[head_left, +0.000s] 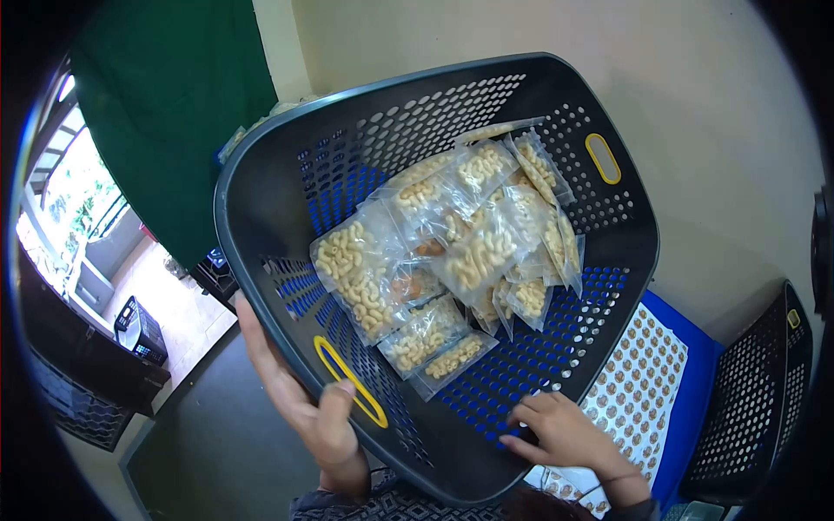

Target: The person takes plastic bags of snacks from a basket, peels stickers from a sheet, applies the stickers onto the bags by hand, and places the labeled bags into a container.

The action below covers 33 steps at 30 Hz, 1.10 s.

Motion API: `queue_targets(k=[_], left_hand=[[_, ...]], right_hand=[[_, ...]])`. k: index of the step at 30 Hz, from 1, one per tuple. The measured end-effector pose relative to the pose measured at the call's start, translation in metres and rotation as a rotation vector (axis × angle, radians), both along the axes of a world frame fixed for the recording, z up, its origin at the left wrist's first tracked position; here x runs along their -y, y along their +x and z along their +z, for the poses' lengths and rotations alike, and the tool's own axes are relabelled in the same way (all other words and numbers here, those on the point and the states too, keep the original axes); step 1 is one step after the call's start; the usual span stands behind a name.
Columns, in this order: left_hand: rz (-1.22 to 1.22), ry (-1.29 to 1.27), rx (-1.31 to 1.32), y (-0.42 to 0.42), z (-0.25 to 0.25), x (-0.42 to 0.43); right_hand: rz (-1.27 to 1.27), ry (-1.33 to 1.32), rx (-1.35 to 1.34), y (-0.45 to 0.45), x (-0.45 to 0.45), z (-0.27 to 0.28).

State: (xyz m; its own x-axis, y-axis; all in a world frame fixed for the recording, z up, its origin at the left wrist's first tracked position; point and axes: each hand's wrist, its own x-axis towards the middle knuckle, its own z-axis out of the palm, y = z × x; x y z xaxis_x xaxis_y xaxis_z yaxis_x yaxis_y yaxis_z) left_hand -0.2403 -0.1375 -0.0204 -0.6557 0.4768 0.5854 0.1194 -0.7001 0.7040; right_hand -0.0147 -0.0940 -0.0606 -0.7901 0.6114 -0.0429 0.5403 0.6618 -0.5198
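A large black plastic basket (pixel 269 187) with perforated walls and yellow-rimmed handle slots is tilted towards me. My left hand (pixel 317 421) grips its left side at the handle slot, thumb on the yellow rim, other fingers outside the wall. Inside, a pile of small clear packets (pixel 482 252) holds pale curved pieces that look like elbow macaroni; a few show something orange. Reaching over the near right rim, my right hand (pixel 560 430) has its fingers apart inside the basket, below the packets, with nothing in them. Whether its fingertips touch the basket wall, I cannot tell.
To the right, a sheet of round printed stickers (pixel 638 373) lies on a blue surface (pixel 699 334). Another black basket (pixel 756 391) stands at the far right. A green curtain (pixel 174 113) hangs by an open doorway at left, with a black crate (pixel 139 330) on the floor beyond.
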Motion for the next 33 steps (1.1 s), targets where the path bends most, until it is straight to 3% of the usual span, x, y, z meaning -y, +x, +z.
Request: queue_targets(k=[6,8,12,14,16,18,22,24,25,28,30,33], left_hand=[[-0.046,0.017,0.056,0.012,-0.009,0.012],[-0.072,0.025,-0.029,0.008,-0.011,0.015],[-0.081,0.039,0.041,0.011,-0.016,0.021],[-0.095,0.064,0.043,0.012,-0.01,0.015],[0.151,-0.097,0.105,0.018,0.001,0.015],[0.129,-0.054,0.115,0.016,-0.008,0.012],[0.093,0.048,0.086,0.017,-0.016,0.011],[0.096,0.05,0.136,0.019,-0.015,0.008],[0.081,0.05,0.14,0.02,-0.011,0.005],[0.185,0.046,0.162,0.023,-0.003,-0.002],[0.205,0.064,0.132,0.022,-0.003,-0.003],[0.149,0.009,0.128,0.023,-0.003,0.001]], right_hand=[[0.217,0.516,-0.149,-0.112,-0.08,0.027],[0.223,0.581,-0.157,-0.162,-0.107,0.027],[0.098,0.718,-0.234,-0.246,-0.141,-0.009],[0.044,0.688,-0.149,-0.265,-0.142,-0.033],[-0.003,0.631,-0.069,-0.264,-0.135,-0.054],[0.034,0.526,-0.046,-0.24,-0.13,-0.074],[0.069,0.282,0.415,-0.166,-0.127,-0.086],[0.385,0.089,0.941,-0.141,-0.129,-0.082],[0.37,0.083,0.945,-0.134,-0.129,-0.08],[0.159,-0.068,0.865,-0.127,-0.123,-0.062],[0.061,0.24,0.54,-0.138,-0.126,-0.032],[0.061,0.481,0.033,-0.175,-0.134,-0.02]])
